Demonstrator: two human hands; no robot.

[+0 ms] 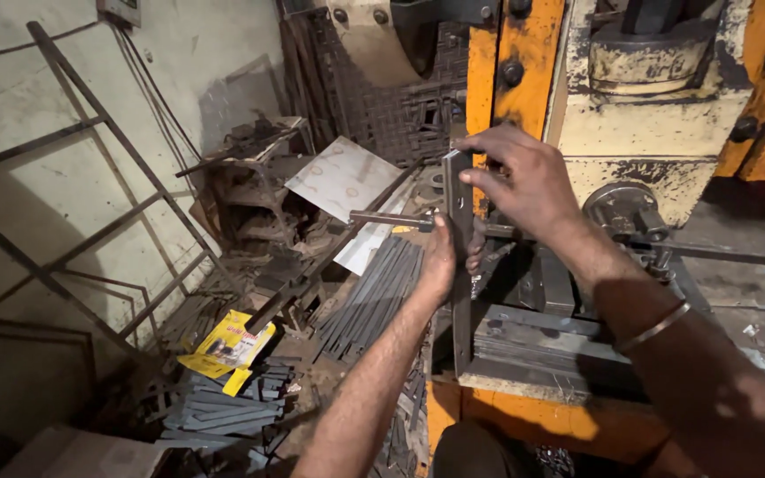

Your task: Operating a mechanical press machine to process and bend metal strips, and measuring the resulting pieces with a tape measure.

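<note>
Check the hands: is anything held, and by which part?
Both hands hold one long flat metal strip, stood upright at the press. The right hand pinches its top end; the left hand grips it lower, around mid-length.

Orange press frame [524,62], grey metal strip [459,204]

Dull grey metal strip [459,208], seemingly smooth.
</note>
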